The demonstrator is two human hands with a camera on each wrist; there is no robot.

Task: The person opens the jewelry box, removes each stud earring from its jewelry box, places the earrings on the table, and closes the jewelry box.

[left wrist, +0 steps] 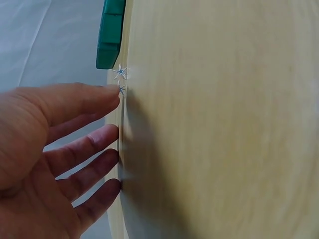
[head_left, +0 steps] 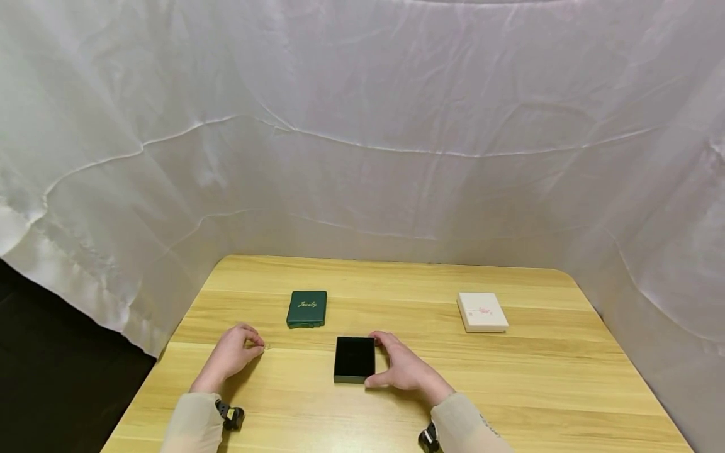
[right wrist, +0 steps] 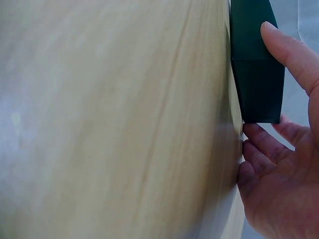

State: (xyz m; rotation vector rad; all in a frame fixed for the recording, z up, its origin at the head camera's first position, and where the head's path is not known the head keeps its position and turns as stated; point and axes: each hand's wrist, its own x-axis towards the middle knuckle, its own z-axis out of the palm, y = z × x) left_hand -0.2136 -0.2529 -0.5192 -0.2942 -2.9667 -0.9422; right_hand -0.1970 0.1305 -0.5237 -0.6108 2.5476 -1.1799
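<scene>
At the left of the table, my left hand (head_left: pixel 232 353) has thumb and forefinger together at two tiny star-shaped jewelry pieces (left wrist: pixel 120 72) with blue centres. One star shows partly at the fingertips, which seem to pinch it; the other lies just beyond. The remaining fingers (left wrist: pixel 97 167) are loosely spread against the table. My right hand (head_left: pixel 403 366) grips the right side of an open dark green box (head_left: pixel 354 379) with a black inside, its thumb (right wrist: pixel 286 47) toward the near corner. A green box lid or case (head_left: pixel 307 308) lettered "Jewelry" lies beyond, between the hands.
A white box (head_left: pixel 483 312) with pink print sits at the back right of the wooden table (head_left: pixel 544 377). Pale cloth (head_left: pixel 385 126) hangs around the back and sides. Beyond the table's left edge is a dark area (head_left: pixel 51 352).
</scene>
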